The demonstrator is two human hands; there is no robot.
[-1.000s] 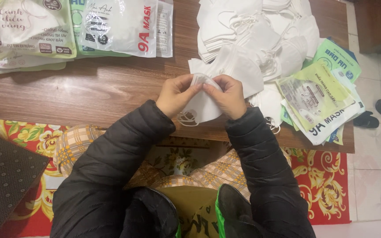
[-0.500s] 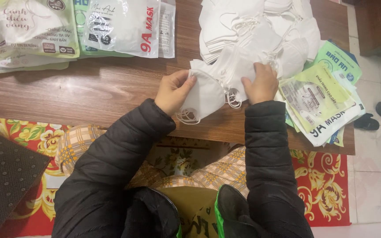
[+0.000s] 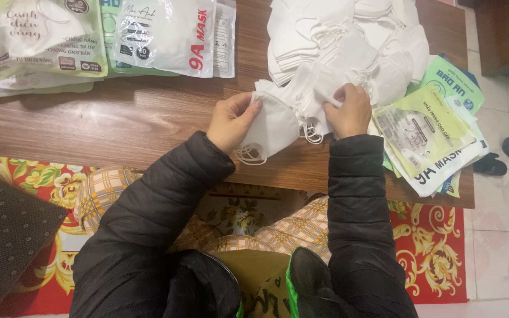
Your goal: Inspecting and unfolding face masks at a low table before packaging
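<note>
A: Head view. Where is the folded white fabric face mask point(image 3: 273, 126), and how does it lie?

B: At the near edge of the brown wood-grain worktop point(image 3: 119, 121), flat. Long axis runs roughly left to right, rounded fold toward the person, ear loops trailing off its lower left corner.

A: Left hand point(image 3: 231, 121)?

B: Closed on the mask's left end, thumb on top, fingers pinching the fabric.

A: Right hand point(image 3: 349, 111)?

B: Fingers curled down, gripping a mask at the near edge of the loose heap of white masks point(image 3: 349, 41), just right of the held mask. Cannot tell whether that piece is separate from the heap.

A: Containers?

B: Clear and green plastic mask packets point(image 3: 89, 38) at the far left of the worktop, each filled with white masks, lying flat and overlapping. Flat green and white printed pouches point(image 3: 428, 138) stacked at the right edge, partly under the heap; their contents cannot be made out.
</note>
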